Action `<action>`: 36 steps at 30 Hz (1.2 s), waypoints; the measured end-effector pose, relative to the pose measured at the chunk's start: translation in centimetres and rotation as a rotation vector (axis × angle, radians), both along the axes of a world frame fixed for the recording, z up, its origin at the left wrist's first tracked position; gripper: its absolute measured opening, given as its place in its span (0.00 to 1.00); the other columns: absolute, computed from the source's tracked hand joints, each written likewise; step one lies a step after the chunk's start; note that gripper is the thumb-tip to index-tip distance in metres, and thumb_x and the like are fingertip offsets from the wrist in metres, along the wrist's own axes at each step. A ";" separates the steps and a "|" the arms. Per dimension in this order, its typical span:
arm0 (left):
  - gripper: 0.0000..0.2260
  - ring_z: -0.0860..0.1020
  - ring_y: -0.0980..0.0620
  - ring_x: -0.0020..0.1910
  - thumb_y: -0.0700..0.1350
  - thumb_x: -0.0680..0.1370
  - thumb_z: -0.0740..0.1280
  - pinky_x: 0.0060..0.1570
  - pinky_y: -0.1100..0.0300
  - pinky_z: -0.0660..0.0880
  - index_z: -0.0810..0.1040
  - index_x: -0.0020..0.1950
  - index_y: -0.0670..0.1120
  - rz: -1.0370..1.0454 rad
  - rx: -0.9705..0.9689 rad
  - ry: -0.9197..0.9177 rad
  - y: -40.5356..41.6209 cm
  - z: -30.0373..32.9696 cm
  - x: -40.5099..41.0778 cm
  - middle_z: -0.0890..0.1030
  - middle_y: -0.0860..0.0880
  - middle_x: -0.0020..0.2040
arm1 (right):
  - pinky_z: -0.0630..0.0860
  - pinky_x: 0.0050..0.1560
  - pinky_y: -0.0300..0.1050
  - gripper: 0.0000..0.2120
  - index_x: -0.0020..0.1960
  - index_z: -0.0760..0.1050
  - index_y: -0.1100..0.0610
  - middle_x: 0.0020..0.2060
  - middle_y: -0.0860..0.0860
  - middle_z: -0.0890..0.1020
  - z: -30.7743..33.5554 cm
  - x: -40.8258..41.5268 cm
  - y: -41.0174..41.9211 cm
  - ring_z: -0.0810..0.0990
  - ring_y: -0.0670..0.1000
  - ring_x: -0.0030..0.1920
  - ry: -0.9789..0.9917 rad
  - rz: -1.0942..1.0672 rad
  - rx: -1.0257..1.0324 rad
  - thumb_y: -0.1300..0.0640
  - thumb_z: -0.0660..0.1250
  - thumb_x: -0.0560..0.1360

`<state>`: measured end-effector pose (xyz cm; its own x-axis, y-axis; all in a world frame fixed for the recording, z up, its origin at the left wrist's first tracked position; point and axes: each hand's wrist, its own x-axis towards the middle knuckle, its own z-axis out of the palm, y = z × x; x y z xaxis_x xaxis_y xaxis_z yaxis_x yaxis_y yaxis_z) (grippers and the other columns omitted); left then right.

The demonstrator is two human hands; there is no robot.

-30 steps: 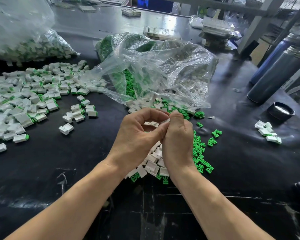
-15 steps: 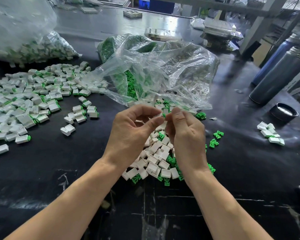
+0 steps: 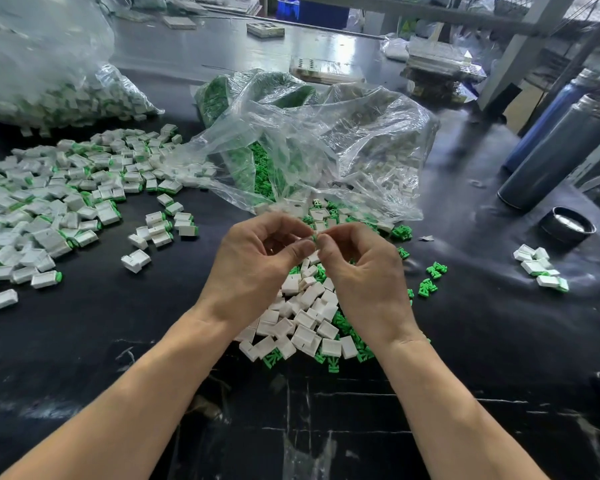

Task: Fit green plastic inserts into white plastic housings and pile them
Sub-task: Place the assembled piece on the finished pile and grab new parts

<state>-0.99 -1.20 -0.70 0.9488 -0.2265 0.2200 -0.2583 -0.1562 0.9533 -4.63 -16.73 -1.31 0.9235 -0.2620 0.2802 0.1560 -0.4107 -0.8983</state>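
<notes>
Where a second ago both hands sat low and pressed together over the loose parts, they have now come up and spread a little, so the heap beneath shows between the wrists. The left hand (image 3: pixel 257 268) has thumb and forefinger curled in a narrow pinch, and the right hand (image 3: pixel 357 271) meets it fingertip to fingertip. A sliver of green, the insert (image 3: pixel 314 237), peeps out just where the two pinches touch. Whether a housing is in the left fingers I cannot tell, as the knuckles hide it, though a pale edge seems to sit beside the green.

My guess is that one insert is being lined up or pushed home right now, and that the piece has not yet gone to a pile.

Directly under the hands lies the loose stock: white housings (image 3: pixel 303 323) with bare green inserts (image 3: pixel 430 278) scattered to the right. Finished pieces (image 3: pixel 49 209), white with a green end showing, spread wide on the left of the black table (image 3: pixel 499 341), well apart from the hands. Behind the hands, a crumpled clear bag (image 3: pixel 326 140) spills more parts
</notes>
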 end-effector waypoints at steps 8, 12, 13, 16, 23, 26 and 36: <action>0.01 0.81 0.46 0.49 0.47 0.77 0.75 0.54 0.50 0.78 0.86 0.48 0.52 0.451 0.660 -0.091 5.5 -0.6 3.8 0.83 0.50 0.48 | 0.73 0.38 0.27 0.05 0.45 0.80 0.44 0.41 0.34 0.83 0.4 0.3 -2.3 0.81 0.37 0.41 0.018 -0.186 -0.027 0.49 0.70 0.81; 0.02 0.81 0.40 0.55 0.47 0.77 0.73 0.59 0.48 0.75 0.86 0.48 0.51 0.532 0.836 -0.079 6.4 -0.7 4.4 0.85 0.47 0.50 | 0.76 0.41 0.36 0.06 0.45 0.81 0.47 0.36 0.41 0.83 0.6 0.6 -4.2 0.81 0.40 0.40 0.044 -0.313 -0.091 0.49 0.70 0.80; 0.02 0.81 0.39 0.55 0.47 0.77 0.73 0.59 0.47 0.74 0.86 0.48 0.51 0.550 0.858 -0.082 6.5 -0.7 4.5 0.86 0.46 0.51 | 0.77 0.43 0.41 0.06 0.46 0.82 0.48 0.37 0.42 0.83 0.6 0.7 -4.8 0.81 0.41 0.40 0.063 -0.336 -0.114 0.49 0.69 0.80; 0.04 0.80 0.37 0.56 0.46 0.77 0.73 0.59 0.45 0.74 0.86 0.50 0.50 0.591 0.884 -0.082 6.8 -0.6 4.6 0.85 0.43 0.52 | 0.81 0.51 0.50 0.07 0.49 0.83 0.51 0.40 0.45 0.85 0.7 0.8 -6.1 0.83 0.49 0.45 0.149 -0.363 -0.189 0.49 0.69 0.80; 0.10 0.78 0.40 0.56 0.42 0.77 0.73 0.59 0.46 0.73 0.84 0.58 0.47 0.558 0.824 -0.181 5.8 -0.7 4.2 0.80 0.41 0.56 | 0.80 0.55 0.50 0.05 0.48 0.84 0.46 0.41 0.43 0.83 0.7 0.9 -6.5 0.82 0.52 0.49 0.393 -0.330 -0.421 0.47 0.70 0.79; 0.04 0.78 0.55 0.44 0.45 0.79 0.73 0.49 0.57 0.73 0.84 0.53 0.51 0.371 0.647 -0.115 4.5 -0.4 3.3 0.82 0.51 0.49 | 0.79 0.56 0.50 0.06 0.45 0.82 0.44 0.38 0.40 0.81 0.9 0.9 -6.4 0.81 0.50 0.46 0.435 -0.315 -0.457 0.45 0.71 0.79; 0.09 0.79 0.63 0.37 0.61 0.75 0.73 0.36 0.62 0.72 0.82 0.43 0.57 0.197 0.699 0.033 2.4 -0.8 1.8 0.82 0.60 0.36 | 0.77 0.54 0.48 0.11 0.44 0.82 0.46 0.45 0.45 0.83 0.7 1.3 -4.7 0.81 0.50 0.48 0.536 -0.286 -0.565 0.40 0.73 0.76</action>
